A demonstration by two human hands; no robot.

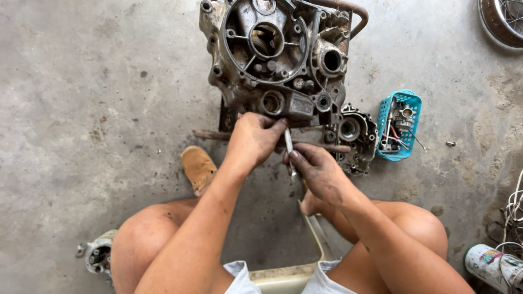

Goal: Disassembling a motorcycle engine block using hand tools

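bare grey concrete floor [98, 92], stained and pitted. resting on it: large grimy engine crankcase [275, 54] on a dark frame, top centre; smaller engine cover [354, 136] just beside it at right; blue plastic basket [400, 124] of small parts; loose bolt [450, 144] near the basket; tan sandal [198, 167]; small metal part [98, 255] at lower left; paint-smeared can [490, 264] at lower right; wheel rim [504, 22] at top right corner.

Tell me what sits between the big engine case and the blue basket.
In the head view, a smaller grey engine cover lies on the floor between the engine case and the blue basket.
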